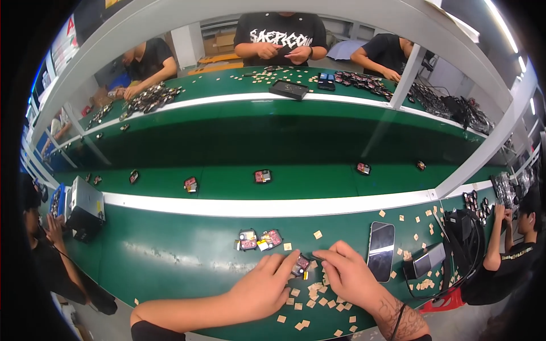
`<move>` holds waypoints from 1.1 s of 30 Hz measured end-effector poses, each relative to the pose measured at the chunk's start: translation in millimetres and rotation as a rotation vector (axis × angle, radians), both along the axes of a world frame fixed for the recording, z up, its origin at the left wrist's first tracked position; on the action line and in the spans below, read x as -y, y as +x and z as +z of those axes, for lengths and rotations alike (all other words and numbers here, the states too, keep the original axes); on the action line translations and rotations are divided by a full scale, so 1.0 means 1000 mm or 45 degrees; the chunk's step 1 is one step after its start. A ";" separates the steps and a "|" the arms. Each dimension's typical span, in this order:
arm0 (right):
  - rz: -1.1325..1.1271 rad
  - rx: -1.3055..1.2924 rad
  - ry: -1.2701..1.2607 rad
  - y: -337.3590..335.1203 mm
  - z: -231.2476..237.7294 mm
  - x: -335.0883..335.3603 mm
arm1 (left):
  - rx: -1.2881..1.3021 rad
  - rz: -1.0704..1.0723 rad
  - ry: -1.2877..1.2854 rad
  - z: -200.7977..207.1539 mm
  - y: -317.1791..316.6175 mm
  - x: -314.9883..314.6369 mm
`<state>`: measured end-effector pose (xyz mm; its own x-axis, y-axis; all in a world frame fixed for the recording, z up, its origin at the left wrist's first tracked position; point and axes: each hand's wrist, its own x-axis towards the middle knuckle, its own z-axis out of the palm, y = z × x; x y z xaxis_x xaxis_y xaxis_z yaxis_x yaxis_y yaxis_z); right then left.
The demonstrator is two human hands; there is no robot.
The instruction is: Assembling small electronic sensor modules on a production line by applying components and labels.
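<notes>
So my left hand [259,288] has the little red-board device [302,265] gripped, a bit in from the table's 6 o'clock edge. My right hand [348,277] pinches a dark bit [315,257] just beside it, too tiny to make out. Two similar units [248,239] sit near at 10 o'clock, phone [381,252] at 2. White rail [267,208] bounds me at 12. Green tabletop [165,250] gives decent elbow room toward 9, tighter at 5 with beige squares [314,293].
</notes>
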<state>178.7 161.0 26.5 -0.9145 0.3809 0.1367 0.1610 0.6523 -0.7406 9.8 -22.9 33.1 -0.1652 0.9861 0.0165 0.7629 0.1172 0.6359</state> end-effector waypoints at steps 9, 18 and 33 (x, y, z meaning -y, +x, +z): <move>0.148 0.234 0.384 -0.007 0.015 0.017 | -0.072 -0.167 0.136 -0.028 -0.021 -0.017; 0.198 0.346 0.457 -0.014 0.004 0.026 | 0.192 -0.151 0.220 -0.041 -0.023 -0.017; -0.092 0.254 -0.107 -0.020 0.002 0.006 | -0.194 -0.007 0.206 -0.028 -0.019 -0.008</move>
